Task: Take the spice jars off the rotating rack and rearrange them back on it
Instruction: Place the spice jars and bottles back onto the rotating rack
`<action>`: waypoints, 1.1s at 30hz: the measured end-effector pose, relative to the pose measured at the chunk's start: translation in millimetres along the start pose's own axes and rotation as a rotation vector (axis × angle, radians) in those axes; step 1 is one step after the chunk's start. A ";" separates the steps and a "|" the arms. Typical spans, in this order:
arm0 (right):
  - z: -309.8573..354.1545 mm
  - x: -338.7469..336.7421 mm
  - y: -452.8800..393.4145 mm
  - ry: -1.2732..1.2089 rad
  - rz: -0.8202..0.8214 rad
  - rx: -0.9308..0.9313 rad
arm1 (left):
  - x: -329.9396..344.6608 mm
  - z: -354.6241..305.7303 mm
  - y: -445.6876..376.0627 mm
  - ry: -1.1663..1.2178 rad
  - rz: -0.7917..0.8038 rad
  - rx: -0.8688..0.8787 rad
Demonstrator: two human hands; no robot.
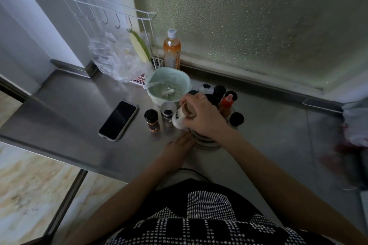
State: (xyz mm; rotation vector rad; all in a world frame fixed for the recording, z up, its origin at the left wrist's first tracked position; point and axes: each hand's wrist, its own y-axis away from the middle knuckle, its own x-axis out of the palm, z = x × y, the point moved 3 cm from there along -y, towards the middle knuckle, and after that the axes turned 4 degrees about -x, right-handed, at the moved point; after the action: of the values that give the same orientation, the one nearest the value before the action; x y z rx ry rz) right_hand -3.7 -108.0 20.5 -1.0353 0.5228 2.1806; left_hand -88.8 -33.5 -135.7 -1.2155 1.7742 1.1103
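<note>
Right hand (201,117) gripped a white plastic spice jar w/ tan cap (180,116), tilted, long axis pointing left toward two jars already on the steel counter (69,109). Left hand (177,149) lay flat & open beside the round rotating rack's base (205,142), directly below the jar.

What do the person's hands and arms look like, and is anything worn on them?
Both forearms are bare, with no sleeves in view. The right hand wears a thin ring on one finger. The left hand shows no ring, watch or glove. Below the arms, a black garment with rows of small silver studs is visible.
</note>
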 end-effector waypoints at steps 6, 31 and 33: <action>-19.3 0.5 -21.4 0.137 0.167 0.062 | 11.5 16.2 -9.5 -0.001 -0.067 -0.011; -5.7 17.6 -58.6 0.565 0.332 0.133 | -5.8 7.4 -1.3 0.035 -0.102 -0.008; -4.3 18.0 -60.9 0.578 0.339 0.139 | -6.6 8.2 -1.9 0.028 -0.093 -0.009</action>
State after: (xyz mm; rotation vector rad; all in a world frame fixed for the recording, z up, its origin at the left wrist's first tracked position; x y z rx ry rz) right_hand 33.3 -60.7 -0.7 -1.5964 1.1667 2.0611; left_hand -84.2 -24.0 -133.5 -1.3118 1.7166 1.0534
